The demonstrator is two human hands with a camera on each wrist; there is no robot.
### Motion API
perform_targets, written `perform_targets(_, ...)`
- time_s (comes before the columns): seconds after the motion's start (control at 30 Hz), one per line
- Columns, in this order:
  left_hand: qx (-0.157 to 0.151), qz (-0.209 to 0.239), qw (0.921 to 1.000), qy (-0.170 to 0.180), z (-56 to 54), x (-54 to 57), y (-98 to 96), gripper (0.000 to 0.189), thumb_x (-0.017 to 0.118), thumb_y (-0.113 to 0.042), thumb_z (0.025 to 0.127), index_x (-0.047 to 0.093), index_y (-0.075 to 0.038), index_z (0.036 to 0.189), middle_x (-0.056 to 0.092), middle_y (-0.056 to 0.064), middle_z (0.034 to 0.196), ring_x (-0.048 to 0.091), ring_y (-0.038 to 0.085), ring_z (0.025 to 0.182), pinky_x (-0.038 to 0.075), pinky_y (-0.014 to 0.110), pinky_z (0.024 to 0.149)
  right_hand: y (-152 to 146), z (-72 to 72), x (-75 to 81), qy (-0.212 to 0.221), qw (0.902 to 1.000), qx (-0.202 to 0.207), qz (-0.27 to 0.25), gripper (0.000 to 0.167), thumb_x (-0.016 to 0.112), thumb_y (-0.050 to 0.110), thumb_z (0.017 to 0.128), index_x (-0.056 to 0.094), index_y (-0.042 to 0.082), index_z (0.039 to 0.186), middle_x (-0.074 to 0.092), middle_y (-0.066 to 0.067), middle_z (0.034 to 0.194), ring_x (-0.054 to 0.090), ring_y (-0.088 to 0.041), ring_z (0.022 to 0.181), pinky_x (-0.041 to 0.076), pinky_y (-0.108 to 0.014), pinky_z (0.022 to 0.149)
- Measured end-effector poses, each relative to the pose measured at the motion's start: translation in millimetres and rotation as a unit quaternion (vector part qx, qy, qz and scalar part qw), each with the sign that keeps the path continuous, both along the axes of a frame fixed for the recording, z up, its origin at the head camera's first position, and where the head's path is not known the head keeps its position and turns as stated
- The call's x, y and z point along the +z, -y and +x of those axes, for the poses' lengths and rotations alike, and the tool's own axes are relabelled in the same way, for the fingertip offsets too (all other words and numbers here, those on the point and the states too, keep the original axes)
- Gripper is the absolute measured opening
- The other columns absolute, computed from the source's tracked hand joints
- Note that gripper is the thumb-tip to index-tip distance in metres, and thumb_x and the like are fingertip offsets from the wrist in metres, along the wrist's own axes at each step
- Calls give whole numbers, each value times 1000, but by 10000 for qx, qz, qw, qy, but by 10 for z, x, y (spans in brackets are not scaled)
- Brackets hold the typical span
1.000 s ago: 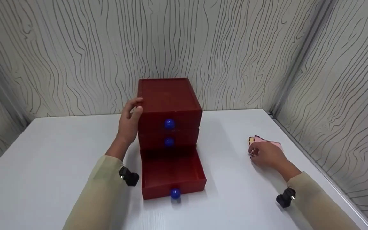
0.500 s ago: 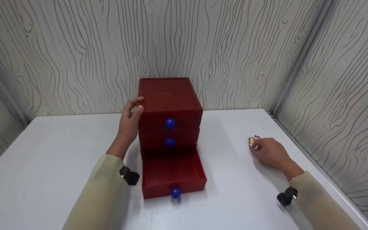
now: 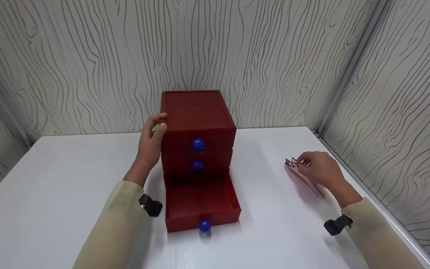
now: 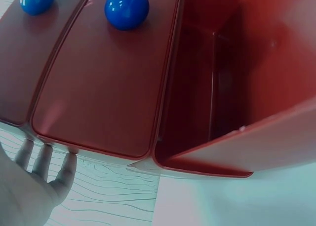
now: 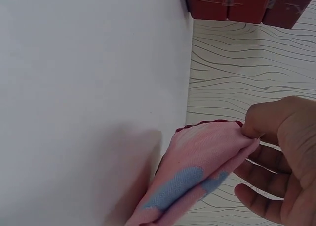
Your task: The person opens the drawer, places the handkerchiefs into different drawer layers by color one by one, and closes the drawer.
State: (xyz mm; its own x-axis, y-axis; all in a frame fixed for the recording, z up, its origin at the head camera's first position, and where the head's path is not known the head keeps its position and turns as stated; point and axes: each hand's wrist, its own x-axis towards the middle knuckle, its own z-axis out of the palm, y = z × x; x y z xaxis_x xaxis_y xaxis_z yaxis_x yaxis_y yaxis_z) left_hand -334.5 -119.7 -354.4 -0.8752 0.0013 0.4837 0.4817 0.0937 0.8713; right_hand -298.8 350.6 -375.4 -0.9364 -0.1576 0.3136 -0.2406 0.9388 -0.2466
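A red drawer unit (image 3: pixel 196 108) with blue ball knobs stands in the middle of the table. Its bottom drawer (image 3: pixel 177 223) is pulled out, and bare red floor shows inside. My left hand (image 3: pixel 150 145) rests on the unit's left side near the top; in the left wrist view, fairly straight fingers (image 4: pixel 42 161) touch that side. At the right, my right hand (image 3: pixel 323 168) pinches a folded pink cloth (image 3: pixel 304 180) by one edge, between thumb and fingers. Blue patches and a dark red trim show on the cloth (image 5: pixel 207 147) in the right wrist view, where it hangs down.
The white table (image 3: pixel 69 179) is bounded by a wood-grain-patterned back wall (image 3: pixel 133 67) and a similar right wall (image 3: pixel 405 112). The upper two drawers (image 3: pixel 177 142) are pushed in. A black wrist camera (image 3: pixel 151 205) sits on each sleeve.
My right hand has taken up the cloth by an edge and lifted it, moving slightly back and right. The cloth now hangs tilted below the fingers. My left hand and the drawers stay put.
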Motion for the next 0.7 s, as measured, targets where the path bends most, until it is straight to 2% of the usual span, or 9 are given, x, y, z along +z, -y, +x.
perform_targets(0.27, 5, 13, 10000, 31, 2, -4, 1, 41, 44, -30, 99, 48, -14, 137, 38, 8, 145, 46, 28, 118, 40, 43, 93, 21, 53, 165, -246, 9996, -7, -124, 15, 64, 12, 81, 74, 9, 91, 69, -6, 80, 60, -19, 71, 44, -33, 61)
perform_targets(0.4, 71, -65, 9999, 31, 4, -4, 1, 41, 43, -30, 99, 49, -14, 136, 38, 8, 147, 42, 26, 127, 36, 46, 99, 44, 118, 246, -437, 9988, 3, -224, 14, 65, 11, 82, 74, 8, 92, 70, -7, 80, 62, -21, 71, 44, -33, 61)
perform_targets(0.53, 61, -45, 10000, 24, 2, -1, 1, 41, 44, -30, 98, 49, -15, 136, 40, 7, 145, 44, 26, 122, 38, 45, 97, 84, 173, 341, -583, 9976, 50, -356, 13, 66, 9, 82, 74, 8, 93, 71, -8, 80, 63, -22, 73, 45, -34, 62)
perform_targets(0.63, 38, 23, 10000, 28, -2, -1, 3, 41, 44, -29, 98, 49, -14, 136, 40, 7, 143, 48, 26, 113, 41, 42, 90, 128, 204, 400, -697, 9967, 143, -401, 14, 65, 8, 83, 74, 8, 93, 71, -8, 81, 64, -22, 73, 45, -34, 62)
perform_targets(0.7, 62, 18, 10000, 23, -2, 1, 2, 40, 44, -29, 99, 49, -14, 136, 40, 7, 143, 48, 25, 113, 41, 40, 90, 161, 229, 433, -772, 9960, 200, -400, 14, 65, 8, 83, 75, 7, 93, 71, -8, 82, 63, -22, 74, 45, -33, 63)
